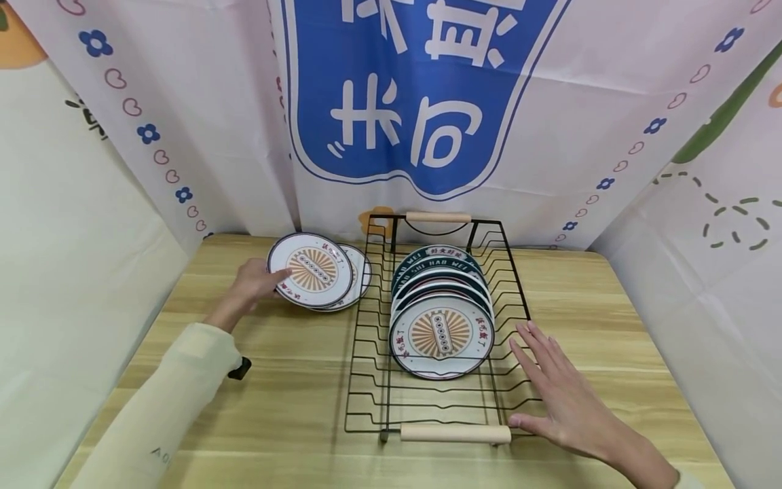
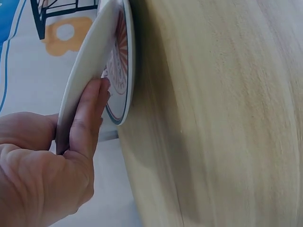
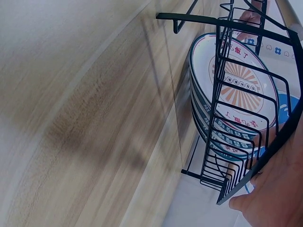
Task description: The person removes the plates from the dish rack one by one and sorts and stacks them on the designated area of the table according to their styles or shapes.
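Observation:
My left hand (image 1: pixel 255 280) pinches the left edge of a white plate (image 1: pixel 313 270) with a dark rim and an orange sunburst. In the left wrist view, the thumb is on one face of the plate (image 2: pixel 87 61), with fingers on the other. Beneath it, partly hidden, lies a second sunburst plate (image 1: pixel 360 282) on the table. My right hand (image 1: pixel 565 401) touches the right side of a black wire dish rack (image 1: pixel 455 433), its fingers spread and nearly straight. Several plates (image 1: pixel 441 336) stand in the rack, a sunburst one in front and green-banded ones behind.
The rack has wooden handles, the far one (image 1: pixel 438 217) near the back curtain (image 1: pixel 244 170). It stands on a wood-grain table (image 1: pixel 287 407). White printed cloth (image 1: pixel 61 224) hangs along the left side and the right side as well.

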The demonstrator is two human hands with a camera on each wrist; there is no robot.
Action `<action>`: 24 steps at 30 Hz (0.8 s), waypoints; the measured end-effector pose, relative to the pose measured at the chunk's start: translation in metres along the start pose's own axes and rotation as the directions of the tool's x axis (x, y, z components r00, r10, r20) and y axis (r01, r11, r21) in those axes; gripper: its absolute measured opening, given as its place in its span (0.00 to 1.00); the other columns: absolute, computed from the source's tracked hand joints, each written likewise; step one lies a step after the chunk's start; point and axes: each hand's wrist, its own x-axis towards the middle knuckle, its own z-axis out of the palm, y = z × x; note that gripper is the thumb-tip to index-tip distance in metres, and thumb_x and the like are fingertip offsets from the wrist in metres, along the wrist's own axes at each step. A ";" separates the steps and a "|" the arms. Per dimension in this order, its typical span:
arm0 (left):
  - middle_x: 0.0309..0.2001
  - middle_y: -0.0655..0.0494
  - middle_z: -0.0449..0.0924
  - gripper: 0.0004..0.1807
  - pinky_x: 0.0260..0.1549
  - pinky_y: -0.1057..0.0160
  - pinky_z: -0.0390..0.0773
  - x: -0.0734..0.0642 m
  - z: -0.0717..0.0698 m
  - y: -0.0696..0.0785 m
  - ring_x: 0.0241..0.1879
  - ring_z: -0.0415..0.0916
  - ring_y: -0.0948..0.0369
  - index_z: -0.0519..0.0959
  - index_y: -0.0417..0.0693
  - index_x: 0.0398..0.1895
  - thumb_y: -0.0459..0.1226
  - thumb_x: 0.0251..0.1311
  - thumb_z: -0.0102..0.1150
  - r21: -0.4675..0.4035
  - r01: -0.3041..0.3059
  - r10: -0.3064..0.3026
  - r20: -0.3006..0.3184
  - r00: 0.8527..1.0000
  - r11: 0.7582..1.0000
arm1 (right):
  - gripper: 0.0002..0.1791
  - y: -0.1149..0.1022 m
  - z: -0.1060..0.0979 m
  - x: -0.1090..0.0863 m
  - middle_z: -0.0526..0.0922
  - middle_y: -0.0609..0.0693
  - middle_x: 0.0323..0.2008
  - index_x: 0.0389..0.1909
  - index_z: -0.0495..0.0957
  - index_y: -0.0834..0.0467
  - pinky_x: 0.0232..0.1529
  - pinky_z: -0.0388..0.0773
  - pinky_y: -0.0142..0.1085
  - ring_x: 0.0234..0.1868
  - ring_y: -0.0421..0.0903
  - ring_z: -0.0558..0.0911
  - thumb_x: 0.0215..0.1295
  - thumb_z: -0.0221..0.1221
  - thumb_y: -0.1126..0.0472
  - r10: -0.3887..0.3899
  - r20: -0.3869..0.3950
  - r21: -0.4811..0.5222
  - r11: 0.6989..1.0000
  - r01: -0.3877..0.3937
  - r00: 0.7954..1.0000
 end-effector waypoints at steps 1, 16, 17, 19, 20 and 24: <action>0.29 0.50 0.85 0.22 0.36 0.55 0.89 0.001 0.001 -0.001 0.28 0.87 0.56 0.73 0.22 0.55 0.38 0.77 0.58 0.009 0.003 -0.003 0.002 1.000 1.000 | 0.62 0.000 0.000 0.000 0.49 0.66 0.84 0.80 0.57 0.69 0.84 0.30 0.43 0.84 0.65 0.48 0.56 0.71 0.35 0.000 -0.001 -0.001 1.000 0.000 1.000; 0.23 0.50 0.84 0.22 0.22 0.64 0.77 0.008 0.013 -0.001 0.22 0.84 0.56 0.78 0.33 0.45 0.48 0.74 0.62 0.330 -0.027 0.027 0.004 1.000 0.943 | 0.61 0.000 -0.002 -0.001 0.48 0.64 0.84 0.79 0.58 0.70 0.84 0.29 0.42 0.84 0.65 0.48 0.56 0.71 0.35 0.006 0.013 0.007 1.000 -0.006 1.000; 0.23 0.50 0.84 0.23 0.22 0.63 0.76 0.007 0.013 0.000 0.22 0.84 0.56 0.78 0.34 0.44 0.49 0.74 0.62 0.353 -0.021 0.021 0.005 1.000 0.935 | 0.61 0.000 -0.002 -0.001 0.48 0.64 0.84 0.79 0.58 0.70 0.84 0.29 0.41 0.84 0.65 0.48 0.56 0.71 0.36 0.007 0.013 0.008 1.000 -0.007 1.000; 0.22 0.50 0.84 0.24 0.22 0.63 0.75 0.008 0.015 -0.001 0.22 0.84 0.56 0.78 0.35 0.43 0.51 0.73 0.62 0.394 -0.009 0.008 0.003 1.000 0.919 | 0.61 -0.001 -0.002 -0.001 0.49 0.65 0.84 0.79 0.58 0.70 0.84 0.29 0.41 0.84 0.65 0.48 0.56 0.71 0.36 0.007 0.012 0.006 1.000 -0.007 1.000; 0.22 0.50 0.84 0.24 0.22 0.62 0.74 0.008 0.016 -0.001 0.22 0.83 0.56 0.79 0.36 0.42 0.52 0.73 0.62 0.415 -0.003 0.004 0.000 1.000 0.910 | 0.61 -0.001 -0.002 -0.001 0.49 0.65 0.84 0.79 0.59 0.70 0.84 0.29 0.41 0.84 0.65 0.48 0.56 0.71 0.36 0.005 0.010 0.005 1.000 -0.005 1.000; 0.20 0.50 0.82 0.26 0.21 0.61 0.73 0.013 0.021 -0.004 0.21 0.79 0.56 0.79 0.40 0.34 0.56 0.72 0.61 0.475 0.008 -0.008 -0.001 1.000 0.880 | 0.61 0.000 -0.001 0.000 0.51 0.68 0.82 0.79 0.59 0.70 0.84 0.29 0.41 0.84 0.65 0.48 0.57 0.70 0.35 -0.002 0.002 -0.007 1.000 0.002 1.000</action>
